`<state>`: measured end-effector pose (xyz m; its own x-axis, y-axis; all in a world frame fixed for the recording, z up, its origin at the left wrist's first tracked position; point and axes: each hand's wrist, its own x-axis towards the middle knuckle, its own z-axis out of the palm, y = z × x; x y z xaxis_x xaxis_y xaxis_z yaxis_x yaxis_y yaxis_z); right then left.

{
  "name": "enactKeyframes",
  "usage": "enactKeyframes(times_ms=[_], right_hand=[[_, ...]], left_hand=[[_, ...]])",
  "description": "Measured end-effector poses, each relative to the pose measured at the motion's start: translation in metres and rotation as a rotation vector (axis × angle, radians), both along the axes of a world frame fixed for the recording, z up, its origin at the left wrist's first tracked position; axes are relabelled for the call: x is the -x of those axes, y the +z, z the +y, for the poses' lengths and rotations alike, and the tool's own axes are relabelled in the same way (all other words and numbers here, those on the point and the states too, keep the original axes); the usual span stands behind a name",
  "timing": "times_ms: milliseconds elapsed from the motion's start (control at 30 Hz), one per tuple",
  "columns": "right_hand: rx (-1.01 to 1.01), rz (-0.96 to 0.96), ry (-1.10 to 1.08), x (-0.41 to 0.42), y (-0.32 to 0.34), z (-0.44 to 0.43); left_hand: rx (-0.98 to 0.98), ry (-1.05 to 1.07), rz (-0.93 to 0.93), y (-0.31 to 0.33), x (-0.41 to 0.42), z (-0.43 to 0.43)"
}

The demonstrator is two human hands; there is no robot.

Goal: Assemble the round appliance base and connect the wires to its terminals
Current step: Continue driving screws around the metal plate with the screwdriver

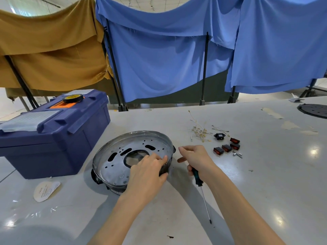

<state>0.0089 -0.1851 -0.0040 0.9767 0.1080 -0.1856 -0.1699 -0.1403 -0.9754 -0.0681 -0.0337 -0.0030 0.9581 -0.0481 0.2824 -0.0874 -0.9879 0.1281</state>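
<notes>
The round appliance base (120, 156), a shiny metal pan with a perforated inner plate and a central hole, lies tilted on the white table. My left hand (148, 172) grips its right rim, fingers inside the pan and thumb on the outer wall. Just right of the base, my right hand (196, 160) holds a green-handled screwdriver (203, 195) in its lower fingers, shaft pointing toward me, while its thumb and forefinger are stretched toward the rim. A tangle of thin wires (200, 131) with terminals lies behind my right hand.
Several black-and-red rocker switches (228, 146), a black socket (219, 136) and small metal pieces (238, 154) lie right of the wires. A blue toolbox (53, 135) with a tape roll stands at left. A paper label (46, 190) lies in front. A black disc (314, 110) sits far right.
</notes>
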Motion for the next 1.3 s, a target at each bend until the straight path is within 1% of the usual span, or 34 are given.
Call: enactKeyframes(times_ms=[133,233,300,467,733,833,1067,1300], right_hand=[[0.076,0.066,0.056,-0.027,-0.001,0.012],[0.059,0.149,0.101,-0.040,-0.005,0.023],[0.064,0.204,0.080,-0.045,-0.009,0.027],[0.062,0.220,0.026,-0.049,-0.012,0.024],[-0.095,0.283,0.032,-0.044,-0.017,0.014],[-0.108,0.297,0.035,-0.042,-0.017,0.013],[-0.128,0.307,0.032,-0.040,-0.016,0.012],[-0.171,0.331,0.053,-0.035,-0.013,0.006]], left_hand=[[0.032,-0.019,0.028,0.004,0.002,0.001],[0.022,-0.019,0.037,0.005,0.003,0.000],[-0.011,-0.012,0.037,0.005,0.002,0.000],[-0.119,-0.001,0.034,0.002,0.004,-0.002],[-0.062,0.002,0.042,0.005,0.004,-0.001],[-0.060,-0.005,0.035,0.004,0.008,0.001],[-0.163,0.041,0.060,0.002,0.005,-0.003],[-0.070,-0.105,0.093,0.005,0.010,0.011]])
